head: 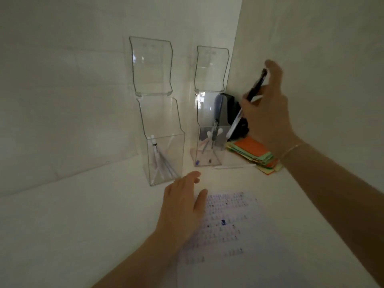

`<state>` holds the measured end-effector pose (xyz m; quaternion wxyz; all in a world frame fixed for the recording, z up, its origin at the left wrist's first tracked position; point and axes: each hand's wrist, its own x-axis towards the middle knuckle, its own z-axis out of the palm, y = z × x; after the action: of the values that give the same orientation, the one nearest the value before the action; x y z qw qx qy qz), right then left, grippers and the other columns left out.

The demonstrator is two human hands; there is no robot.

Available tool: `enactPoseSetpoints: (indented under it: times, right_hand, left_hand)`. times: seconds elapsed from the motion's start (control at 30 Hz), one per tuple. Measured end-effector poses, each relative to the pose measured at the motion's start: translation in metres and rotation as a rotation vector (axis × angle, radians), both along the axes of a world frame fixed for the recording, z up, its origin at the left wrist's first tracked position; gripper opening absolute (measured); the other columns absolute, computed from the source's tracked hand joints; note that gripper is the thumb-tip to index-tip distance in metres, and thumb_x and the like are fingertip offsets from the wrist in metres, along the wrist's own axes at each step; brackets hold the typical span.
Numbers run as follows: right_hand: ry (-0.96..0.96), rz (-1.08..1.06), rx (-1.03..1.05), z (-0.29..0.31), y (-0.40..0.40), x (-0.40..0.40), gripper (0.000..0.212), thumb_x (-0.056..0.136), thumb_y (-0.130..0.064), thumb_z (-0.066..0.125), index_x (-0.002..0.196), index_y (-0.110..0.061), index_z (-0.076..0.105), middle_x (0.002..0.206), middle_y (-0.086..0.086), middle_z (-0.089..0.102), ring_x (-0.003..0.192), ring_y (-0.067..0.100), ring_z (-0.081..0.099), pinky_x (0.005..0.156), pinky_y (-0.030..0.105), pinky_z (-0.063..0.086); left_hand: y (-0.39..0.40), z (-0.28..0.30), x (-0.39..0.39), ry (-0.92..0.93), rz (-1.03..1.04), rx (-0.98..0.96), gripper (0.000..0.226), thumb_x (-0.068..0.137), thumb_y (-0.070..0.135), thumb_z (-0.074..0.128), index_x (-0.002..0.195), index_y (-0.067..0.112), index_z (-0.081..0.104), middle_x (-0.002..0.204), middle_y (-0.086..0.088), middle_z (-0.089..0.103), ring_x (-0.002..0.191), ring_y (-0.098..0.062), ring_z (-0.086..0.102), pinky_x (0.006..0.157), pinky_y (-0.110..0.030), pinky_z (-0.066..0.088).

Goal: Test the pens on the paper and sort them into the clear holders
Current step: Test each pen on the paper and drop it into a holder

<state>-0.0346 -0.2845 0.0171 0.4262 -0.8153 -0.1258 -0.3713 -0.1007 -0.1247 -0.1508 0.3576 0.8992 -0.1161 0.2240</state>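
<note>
My right hand (268, 115) grips a pen (248, 100) with a black upper half and clear lower half, tilted, its tip pointing down toward the right clear holder (209, 142). That holder has several pens standing in it. The left clear holder (164, 142) also contains several white pens. My left hand (182, 206) rests flat with straight fingers on the left edge of the test paper (232, 229), which carries rows of small pen marks. One white pen (234, 167) lies on the table behind the paper.
A stack of orange and green sticky notes (255, 154) lies in the corner at right. A dark object (230, 113) stands behind the right holder. White walls meet close behind both holders. The white table (83, 225) extends to the left.
</note>
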Motion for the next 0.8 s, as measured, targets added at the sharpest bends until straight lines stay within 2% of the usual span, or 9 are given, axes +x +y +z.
enactPoseSetpoints:
  times: [0.1, 0.17, 0.23, 0.27, 0.37, 0.5, 0.6, 0.67, 0.8]
  right_hand:
    - [-0.102, 0.005, 0.013, 0.023, 0.014, 0.032, 0.062, 0.085, -0.003, 0.059, 0.137, -0.014, 0.028, 0.085, 0.001, 0.055, 0.063, 0.012, 0.056, 0.064, 0.016, 0.051]
    - [-0.037, 0.042, -0.051, 0.014, 0.029, 0.049, 0.061, 0.083, -0.001, 0.057, 0.135, -0.013, 0.028, 0.090, 0.009, 0.057, 0.069, 0.020, 0.058, 0.071, 0.030, 0.056]
    - [0.026, 0.041, -0.108, 0.000, 0.040, 0.057, 0.061, 0.085, 0.000, 0.053, 0.137, -0.017, 0.027, 0.089, 0.019, 0.060, 0.074, 0.030, 0.062, 0.073, 0.044, 0.055]
    - [0.030, 0.035, -0.113, -0.005, 0.043, 0.059, 0.061, 0.086, 0.001, 0.051, 0.138, -0.018, 0.026, 0.088, 0.020, 0.061, 0.075, 0.032, 0.062, 0.071, 0.045, 0.054]
    - [-0.037, 0.060, -0.160, -0.005, 0.049, 0.061, 0.059, 0.087, 0.001, 0.050, 0.138, -0.018, 0.026, 0.087, 0.017, 0.062, 0.074, 0.030, 0.063, 0.069, 0.044, 0.055]
    - [-0.005, 0.058, -0.205, -0.012, 0.047, 0.065, 0.056, 0.090, -0.006, 0.055, 0.137, -0.016, 0.025, 0.088, 0.017, 0.063, 0.073, 0.028, 0.064, 0.069, 0.041, 0.057]
    - [0.101, 0.058, -0.370, -0.030, 0.044, 0.068, 0.036, 0.092, -0.014, 0.055, 0.123, -0.011, 0.037, 0.084, 0.017, 0.062, 0.072, 0.031, 0.063, 0.069, 0.048, 0.055]
    - [0.161, 0.103, -0.417, -0.035, 0.039, 0.069, 0.027, 0.093, -0.017, 0.054, 0.116, -0.011, 0.043, 0.085, 0.014, 0.062, 0.076, 0.030, 0.062, 0.076, 0.047, 0.054]
    - [0.094, 0.075, -0.167, -0.019, 0.022, 0.075, 0.029, 0.092, -0.018, 0.053, 0.120, -0.013, 0.056, 0.108, 0.007, 0.060, 0.099, 0.020, 0.058, 0.094, 0.031, 0.048]
  left_hand:
    - [0.004, -0.008, 0.003, 0.089, 0.019, 0.258, 0.049, 0.094, 0.046, 0.027, 0.132, 0.023, 0.045, 0.140, 0.004, 0.044, 0.133, -0.016, 0.036, 0.114, -0.036, 0.017]
    - [0.007, -0.013, 0.006, 0.198, 0.035, 0.355, 0.044, 0.097, 0.042, 0.028, 0.137, 0.025, 0.037, 0.150, 0.006, 0.029, 0.140, -0.012, 0.021, 0.116, -0.035, 0.006]
    - [0.007, -0.013, 0.006, 0.230, 0.037, 0.380, 0.043, 0.098, 0.041, 0.030, 0.138, 0.026, 0.036, 0.151, 0.007, 0.027, 0.140, -0.011, 0.019, 0.116, -0.034, 0.005]
    - [0.007, -0.013, 0.006, 0.234, 0.037, 0.388, 0.045, 0.097, 0.043, 0.028, 0.137, 0.026, 0.036, 0.151, 0.006, 0.027, 0.140, -0.011, 0.019, 0.116, -0.034, 0.005]
    - [0.006, -0.012, 0.004, 0.225, 0.038, 0.385, 0.064, 0.086, 0.054, 0.010, 0.137, 0.025, 0.039, 0.149, 0.005, 0.031, 0.138, -0.012, 0.023, 0.114, -0.034, 0.007]
    - [0.006, -0.012, 0.005, 0.221, 0.062, 0.398, 0.045, 0.097, 0.043, 0.031, 0.138, 0.026, 0.036, 0.150, 0.006, 0.029, 0.139, -0.012, 0.021, 0.115, -0.033, 0.007]
    - [0.006, -0.012, 0.006, 0.212, 0.056, 0.391, 0.044, 0.097, 0.043, 0.033, 0.137, 0.026, 0.037, 0.149, 0.006, 0.029, 0.139, -0.012, 0.021, 0.114, -0.032, 0.007]
    - [0.006, -0.012, 0.005, 0.212, 0.055, 0.387, 0.043, 0.097, 0.043, 0.034, 0.137, 0.026, 0.038, 0.149, 0.006, 0.031, 0.138, -0.011, 0.022, 0.114, -0.033, 0.007]
    - [0.006, -0.013, 0.005, 0.202, 0.054, 0.373, 0.043, 0.097, 0.042, 0.034, 0.137, 0.025, 0.038, 0.149, 0.006, 0.031, 0.138, -0.011, 0.023, 0.115, -0.032, 0.007]
